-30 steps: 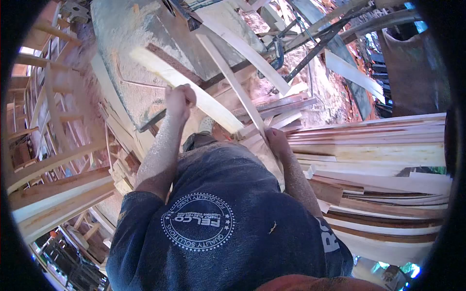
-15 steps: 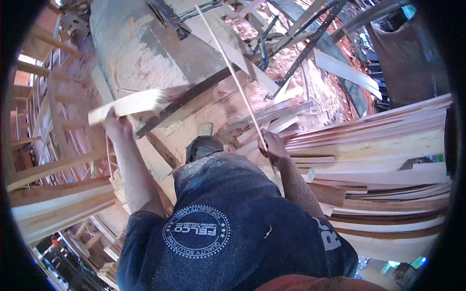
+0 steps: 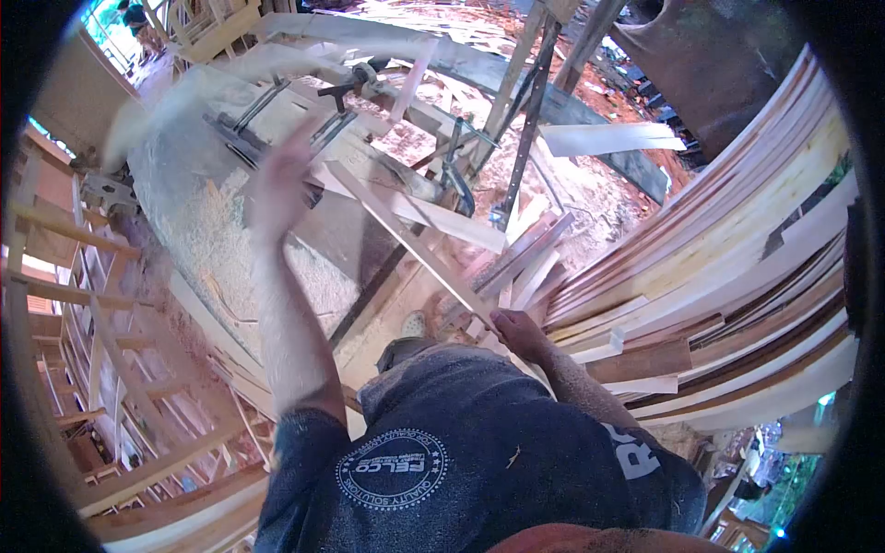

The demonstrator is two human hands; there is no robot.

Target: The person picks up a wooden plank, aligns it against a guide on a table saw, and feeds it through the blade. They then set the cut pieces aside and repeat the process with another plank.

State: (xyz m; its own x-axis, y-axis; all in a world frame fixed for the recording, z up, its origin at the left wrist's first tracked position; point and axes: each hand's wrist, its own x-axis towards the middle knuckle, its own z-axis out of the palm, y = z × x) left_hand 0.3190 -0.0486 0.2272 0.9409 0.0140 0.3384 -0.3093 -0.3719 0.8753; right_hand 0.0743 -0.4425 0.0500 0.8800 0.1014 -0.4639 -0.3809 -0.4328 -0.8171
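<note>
You've got one cam, worn on your head, facing forward and steeply down. Very wide lens: frame rounds off to black at the corners, straight edges bow. Your shirt [image 3: 553, 452] is nearest, filling 6 o'clock. Your left hand [image 3: 281, 189] at 10 and right hand [image 3: 521, 334] at 4 sit farther out, at arm's reach. Lumber stack [image 3: 737, 230] wraps 3 o'clock; bright opening [image 3: 111, 37] far off beyond 10.

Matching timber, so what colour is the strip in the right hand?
The strip is pale tan, best seen in the head view.
</note>
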